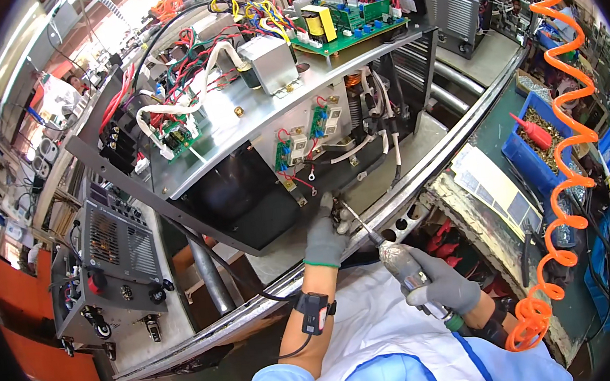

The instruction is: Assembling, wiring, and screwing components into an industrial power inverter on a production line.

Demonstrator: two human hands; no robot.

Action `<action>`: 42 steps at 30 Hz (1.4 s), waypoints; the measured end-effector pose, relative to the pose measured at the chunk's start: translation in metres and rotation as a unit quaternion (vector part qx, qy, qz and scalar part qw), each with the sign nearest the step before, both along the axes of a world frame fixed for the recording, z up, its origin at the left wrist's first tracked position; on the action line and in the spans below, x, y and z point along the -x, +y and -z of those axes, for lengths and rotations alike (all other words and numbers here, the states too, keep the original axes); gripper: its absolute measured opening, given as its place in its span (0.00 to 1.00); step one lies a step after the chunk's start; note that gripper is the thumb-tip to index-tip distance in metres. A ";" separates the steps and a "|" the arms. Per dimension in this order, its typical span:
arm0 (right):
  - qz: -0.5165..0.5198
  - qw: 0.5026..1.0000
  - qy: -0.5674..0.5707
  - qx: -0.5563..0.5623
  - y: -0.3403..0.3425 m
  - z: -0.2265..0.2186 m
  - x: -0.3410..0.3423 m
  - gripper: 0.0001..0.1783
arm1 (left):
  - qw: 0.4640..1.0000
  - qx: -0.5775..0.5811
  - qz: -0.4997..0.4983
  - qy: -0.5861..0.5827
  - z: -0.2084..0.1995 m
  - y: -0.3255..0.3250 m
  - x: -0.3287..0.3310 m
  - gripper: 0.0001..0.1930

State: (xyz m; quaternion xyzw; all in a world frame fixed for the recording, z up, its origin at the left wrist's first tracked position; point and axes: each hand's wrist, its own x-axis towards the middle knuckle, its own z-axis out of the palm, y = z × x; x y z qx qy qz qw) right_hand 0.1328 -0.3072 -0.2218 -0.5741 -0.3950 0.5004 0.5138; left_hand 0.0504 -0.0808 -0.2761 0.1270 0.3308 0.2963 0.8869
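Note:
My right hand, in a grey glove, is wrapped round a pneumatic screwdriver. Its long thin bit slants up and left to the fingers of my left hand. That hand, also gloved, is closed at the lower front of an open metal machine chassis; whatever lies between its fingers is too small to make out. Just above it, a red wire ends in a ring terminal. Small green boards are fixed on the chassis's inner plate, and a larger circuit board sits on the upper shelf.
An orange coiled air hose hangs at the right. Beside it stands a blue bin of small hardware with a red-capped bottle. Printed sheets lie on the right bench. Another machine stands on the left, with orange panels below.

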 end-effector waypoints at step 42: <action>0.027 0.999 -0.040 -0.007 0.002 -0.007 0.000 0.51 | 0.970 -0.242 0.021 -0.010 -0.018 0.038 -0.001 0.08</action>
